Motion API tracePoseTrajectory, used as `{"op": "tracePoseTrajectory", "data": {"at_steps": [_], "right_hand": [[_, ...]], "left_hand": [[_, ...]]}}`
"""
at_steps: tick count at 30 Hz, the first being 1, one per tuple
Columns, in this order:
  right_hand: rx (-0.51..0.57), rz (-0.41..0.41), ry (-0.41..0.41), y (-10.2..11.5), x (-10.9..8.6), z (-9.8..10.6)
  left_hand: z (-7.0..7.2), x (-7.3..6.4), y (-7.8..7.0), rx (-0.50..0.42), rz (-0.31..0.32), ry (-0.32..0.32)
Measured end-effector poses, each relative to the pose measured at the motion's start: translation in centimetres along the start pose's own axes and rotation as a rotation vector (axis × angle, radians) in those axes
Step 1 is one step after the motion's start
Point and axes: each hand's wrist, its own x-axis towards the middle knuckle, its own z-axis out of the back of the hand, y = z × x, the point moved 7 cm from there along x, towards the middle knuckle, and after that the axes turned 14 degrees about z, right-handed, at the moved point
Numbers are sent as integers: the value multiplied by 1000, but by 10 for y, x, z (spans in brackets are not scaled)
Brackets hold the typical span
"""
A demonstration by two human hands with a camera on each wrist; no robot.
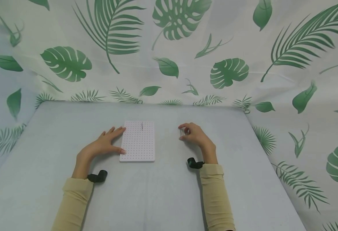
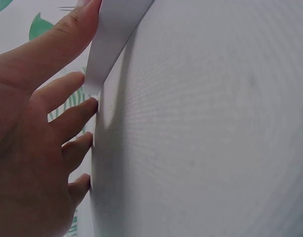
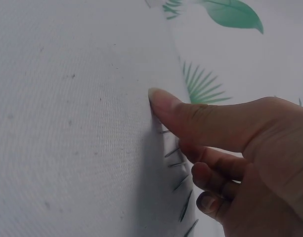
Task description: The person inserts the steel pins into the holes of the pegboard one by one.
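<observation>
Clearly, the left hand (image 1: 105,142) is not clenched: its fingers are spread, with thumb and forefinger touching the left edge of the single white perforated board (image 1: 137,144), which lies on the table (image 1: 169,199) between the hands. The right hand (image 1: 195,134) curves thumb and forefinger, tips apart, about some thin loose pins (image 3: 186,206), right of the board; I cannot tell whether it pinches any. The right wrist view shows about six of these (the head view blurs their number). Two board pins (image 1: 142,126) show near the board's far edge; the left wrist view shows the board's side.
</observation>
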Motion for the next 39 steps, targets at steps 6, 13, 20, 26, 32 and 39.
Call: {"op": "tracePoseTrajectory", "data": {"at_steps": [6,13,20,26,32,39], "right_hand": [[13,-25,-9,-2,-1,1],[13,-40,-13,-1,-1,0],[49,-57,-60,-1,0,1],[59,-70,-95,-2,1,2],[49,-72,-102,1,0,3],[40,-62,-122,5,1,6]], "left_hand": [[1,-1,-1,1,-1,0],[1,-1,1,-9,0,5],[2,-1,1,-11,-7,3],[2,-2,-2,-8,-18,0],[1,-1,-4,-5,-9,2],[1,-1,-3,-2,1,-3]]}}
